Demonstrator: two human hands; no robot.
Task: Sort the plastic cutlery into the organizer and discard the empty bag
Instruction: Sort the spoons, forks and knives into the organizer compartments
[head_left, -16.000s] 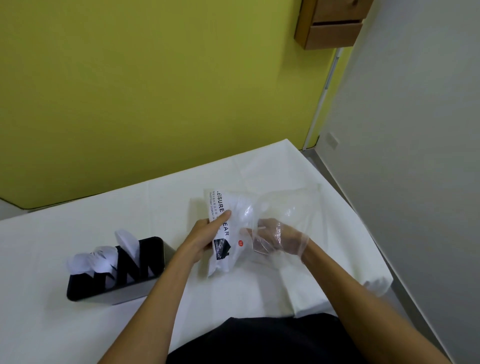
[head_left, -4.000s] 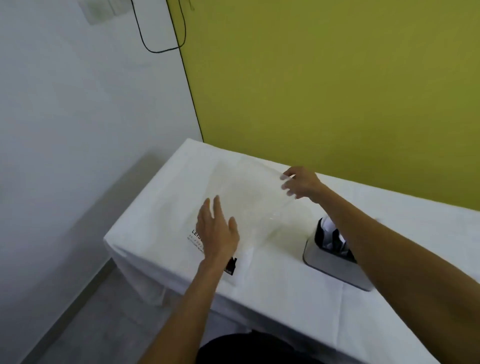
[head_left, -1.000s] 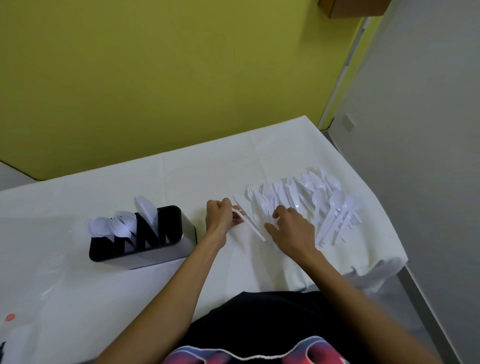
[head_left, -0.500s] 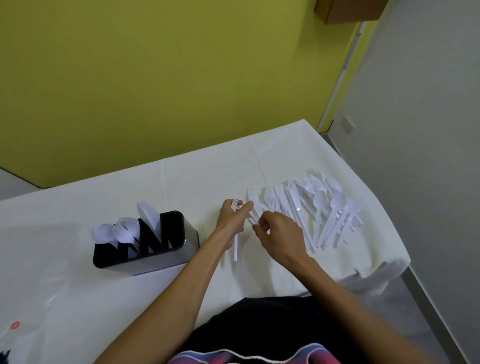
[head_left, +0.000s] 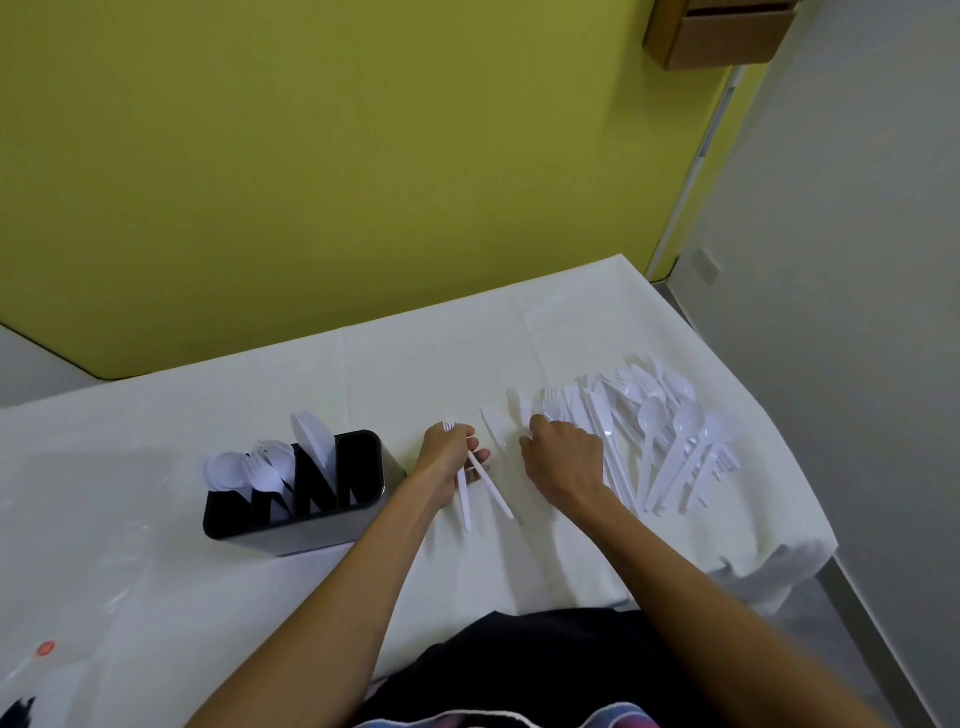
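Surface: white-clothed table against a yellow-green wall.
Organizer: black-and-steel organizer stands left of both hands, white spoons and forks upright in its left slots.
Loose cutlery: spread flat at the table's right end.
Left hand: grips a fork and a second white piece.
Right hand: knuckles up, fingertips at the spread's left edge; grip cannot be told.
Bag: clear empty bag lies flat, near left.

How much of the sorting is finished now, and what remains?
Done: the organizer holds some spoons; the bag lies empty on the person's left. In hand: the left hand grips two cutlery pieces, and the right hand touches the pile. Left: that large pile, and discarding the bag.
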